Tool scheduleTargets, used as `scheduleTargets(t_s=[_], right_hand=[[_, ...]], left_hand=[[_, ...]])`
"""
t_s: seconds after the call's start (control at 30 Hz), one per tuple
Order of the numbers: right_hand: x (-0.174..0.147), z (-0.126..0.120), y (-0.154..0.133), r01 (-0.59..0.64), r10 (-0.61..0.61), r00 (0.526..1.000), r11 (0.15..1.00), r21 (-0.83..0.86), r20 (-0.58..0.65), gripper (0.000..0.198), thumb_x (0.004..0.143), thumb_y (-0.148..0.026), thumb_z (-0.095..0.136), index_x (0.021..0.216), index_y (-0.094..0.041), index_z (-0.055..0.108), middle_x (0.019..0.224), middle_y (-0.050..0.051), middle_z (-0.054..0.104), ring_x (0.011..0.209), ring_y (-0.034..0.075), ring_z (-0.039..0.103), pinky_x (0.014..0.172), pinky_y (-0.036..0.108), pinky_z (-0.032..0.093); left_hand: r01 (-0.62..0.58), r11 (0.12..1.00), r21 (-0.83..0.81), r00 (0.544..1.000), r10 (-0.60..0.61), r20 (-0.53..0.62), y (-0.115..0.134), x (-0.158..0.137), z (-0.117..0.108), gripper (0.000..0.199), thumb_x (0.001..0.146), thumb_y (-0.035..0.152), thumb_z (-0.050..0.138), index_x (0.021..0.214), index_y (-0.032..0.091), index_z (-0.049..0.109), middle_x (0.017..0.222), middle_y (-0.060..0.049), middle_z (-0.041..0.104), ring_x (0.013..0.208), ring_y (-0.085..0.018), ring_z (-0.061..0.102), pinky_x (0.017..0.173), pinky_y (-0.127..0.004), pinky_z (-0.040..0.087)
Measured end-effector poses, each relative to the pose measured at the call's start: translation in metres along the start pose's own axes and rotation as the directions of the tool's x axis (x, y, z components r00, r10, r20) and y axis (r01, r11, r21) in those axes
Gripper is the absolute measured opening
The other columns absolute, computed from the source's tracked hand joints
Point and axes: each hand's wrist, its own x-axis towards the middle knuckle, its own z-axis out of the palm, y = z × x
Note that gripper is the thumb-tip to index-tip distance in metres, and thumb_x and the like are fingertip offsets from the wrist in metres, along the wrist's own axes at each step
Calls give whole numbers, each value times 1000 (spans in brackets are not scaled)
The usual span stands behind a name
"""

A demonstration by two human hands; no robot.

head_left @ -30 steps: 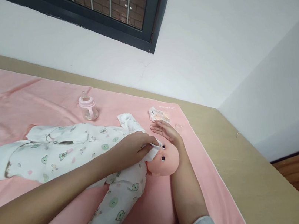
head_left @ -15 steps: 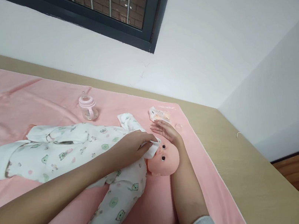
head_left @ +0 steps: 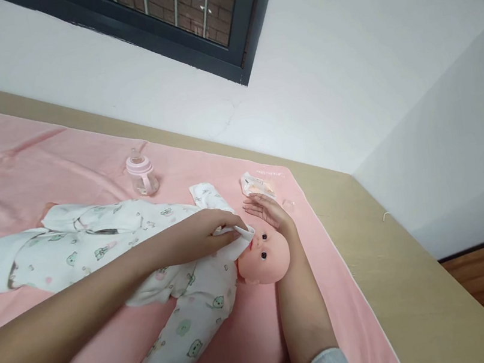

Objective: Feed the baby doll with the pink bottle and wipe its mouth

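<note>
A baby doll (head_left: 266, 255) lies on its back on a pink blanket (head_left: 62, 166), dressed in a white romper with green prints (head_left: 184, 311). My left hand (head_left: 213, 231) pinches a small white cloth (head_left: 243, 243) and holds it against the doll's cheek. My right hand (head_left: 269, 212) lies flat with fingers apart behind the doll's head, cupping it from the far side.
A small pink baby bottle (head_left: 143, 174) stands upright on the blanket beyond the doll. A small plastic packet (head_left: 257, 184) lies near the blanket's far corner. The blanket covers a tan table (head_left: 400, 267) set against a white wall under a window. Wooden floor shows at right.
My left hand has slid the white cloth a little away from the doll's eye toward its cheek and neck. The right hand stays in place.
</note>
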Motion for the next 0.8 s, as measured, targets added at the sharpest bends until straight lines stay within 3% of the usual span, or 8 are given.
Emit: scheduleTargets(t_s=[0.2, 0.37, 0.5, 0.6, 0.73, 0.8], right_hand=[[-1, 1, -1, 0, 0, 1000, 1000, -1, -5, 24, 83, -30, 67, 103, -18, 62, 100, 8, 73, 92, 19, 72, 98, 38, 55], [1, 0, 0, -3, 3, 1000, 1000, 5, 0, 24, 83, -29, 68, 103, -17, 62, 102, 9, 72, 91, 18, 72, 98, 38, 55], [1, -1, 0, 3, -3, 1000, 1000, -2, -4, 22, 84, -29, 66, 102, -18, 63, 102, 8, 72, 94, 18, 71, 97, 36, 55], [1, -1, 0, 10, -10, 1000, 1000, -5, 3, 21, 84, -29, 66, 102, -19, 63, 102, 8, 72, 95, 19, 70, 98, 38, 55], [1, -1, 1, 0, 0, 1000, 1000, -2, 9, 23, 84, -30, 66, 103, -19, 62, 104, 8, 72, 94, 20, 71, 99, 39, 54], [1, -2, 1, 1, -2, 1000, 1000, 1, 12, 23, 83, -30, 67, 103, -19, 62, 103, 8, 73, 95, 20, 71, 100, 39, 54]], left_hand=[[57, 997, -52, 998, -58, -26, -10, 6, 6, 23, 87, 37, 55, 100, 24, 68, 99, 2, 68, 78, -16, 61, 67, -24, 42], [78, 997, -13, 991, -79, -106, -7, 9, 11, 17, 82, 35, 60, 87, 21, 68, 70, 3, 58, 64, -14, 51, 58, -23, 35], [65, 998, -19, 988, -67, -141, -4, 7, 12, 35, 82, 31, 60, 116, 23, 61, 64, 5, 48, 58, -13, 46, 55, -23, 33], [44, 999, 5, 993, -43, -113, -6, 6, 14, 42, 86, 30, 55, 128, 24, 56, 69, 4, 56, 64, -15, 54, 60, -23, 38], [4, 999, -46, 996, -8, -92, -8, 6, 14, 29, 87, 28, 53, 115, 24, 62, 103, 0, 67, 90, -18, 61, 74, -23, 43], [1, 996, -86, 996, -9, -87, -8, 6, 13, 24, 86, 27, 53, 108, 23, 62, 103, 1, 67, 90, -17, 61, 73, -23, 43]])
